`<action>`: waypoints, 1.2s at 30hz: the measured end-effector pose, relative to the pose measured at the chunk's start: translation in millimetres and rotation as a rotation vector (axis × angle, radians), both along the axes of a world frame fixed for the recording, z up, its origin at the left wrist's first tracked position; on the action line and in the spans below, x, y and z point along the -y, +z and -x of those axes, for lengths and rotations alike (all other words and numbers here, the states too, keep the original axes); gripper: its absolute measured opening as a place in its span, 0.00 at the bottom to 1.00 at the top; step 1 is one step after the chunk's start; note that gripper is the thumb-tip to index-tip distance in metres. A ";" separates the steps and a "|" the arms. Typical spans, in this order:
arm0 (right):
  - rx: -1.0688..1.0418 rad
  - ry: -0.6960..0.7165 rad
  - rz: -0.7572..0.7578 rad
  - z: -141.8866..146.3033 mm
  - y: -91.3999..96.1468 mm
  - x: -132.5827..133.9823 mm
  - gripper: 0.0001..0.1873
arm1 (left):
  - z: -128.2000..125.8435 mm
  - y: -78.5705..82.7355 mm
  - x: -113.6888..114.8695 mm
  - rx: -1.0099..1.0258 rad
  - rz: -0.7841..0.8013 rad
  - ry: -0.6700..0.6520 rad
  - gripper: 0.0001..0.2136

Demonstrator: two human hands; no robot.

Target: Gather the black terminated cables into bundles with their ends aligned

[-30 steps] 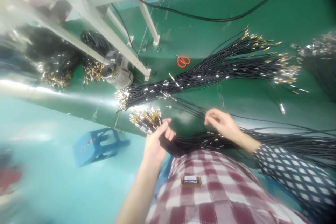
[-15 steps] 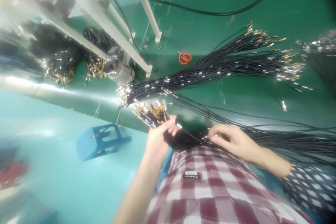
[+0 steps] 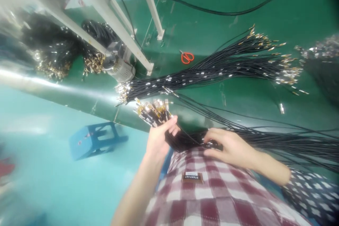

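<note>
My left hand (image 3: 159, 139) is closed round a thick bundle of thin black cables (image 3: 185, 140), just behind their gold and silver connector ends (image 3: 153, 110), which fan out up and to the left. My right hand (image 3: 227, 146) lies on the same bundle a little to the right, fingers curled over the cables near my checked shirt. The cables run on to the right across the green table (image 3: 238, 102). A second, loose sheaf of black cables (image 3: 212, 72) lies on the table beyond my hands, apart from them.
Orange-handled scissors (image 3: 186, 57) lie on the table behind the loose sheaf. A small grey motor-like device (image 3: 119, 69) and heaps of more cables (image 3: 55, 56) sit at the left under white frame bars. A blue stool (image 3: 95, 139) stands on the floor below.
My right hand has come back from the table toward my body and settled on the bundle. My left hand has lifted the connector ends slightly up and right.
</note>
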State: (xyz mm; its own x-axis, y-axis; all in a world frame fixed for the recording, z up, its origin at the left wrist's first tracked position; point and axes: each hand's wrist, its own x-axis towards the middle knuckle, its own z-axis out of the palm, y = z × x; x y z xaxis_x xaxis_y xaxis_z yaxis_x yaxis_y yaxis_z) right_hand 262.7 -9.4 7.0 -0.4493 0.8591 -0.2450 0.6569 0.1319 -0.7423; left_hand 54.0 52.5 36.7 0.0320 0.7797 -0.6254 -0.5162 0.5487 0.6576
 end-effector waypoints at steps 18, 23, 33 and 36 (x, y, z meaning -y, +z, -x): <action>0.229 -0.244 0.014 40.0 -72.3 -104.6 0.10 | 20.1 -8.9 -0.5 0.059 0.023 -0.130 0.08; 0.382 -0.231 -0.007 48.7 -119.2 -120.4 0.11 | 24.5 -14.6 -1.8 0.064 0.003 -0.084 0.07; 0.355 -0.266 -0.022 48.2 -115.4 -103.3 0.11 | 22.7 -15.6 -4.6 0.070 -0.039 -0.114 0.06; 0.294 -0.296 0.022 50.6 -120.4 -100.8 0.05 | 20.9 -13.9 -3.3 0.085 -0.077 -0.189 0.11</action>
State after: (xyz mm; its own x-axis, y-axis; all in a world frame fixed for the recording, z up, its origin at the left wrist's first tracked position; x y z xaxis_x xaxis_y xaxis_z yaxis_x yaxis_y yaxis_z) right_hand 212.2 91.4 -113.4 -0.0920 0.9339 -0.3455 0.8487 -0.1079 -0.5177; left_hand 33.0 55.9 22.8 0.2321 0.7999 -0.5534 -0.4642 0.5911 0.6597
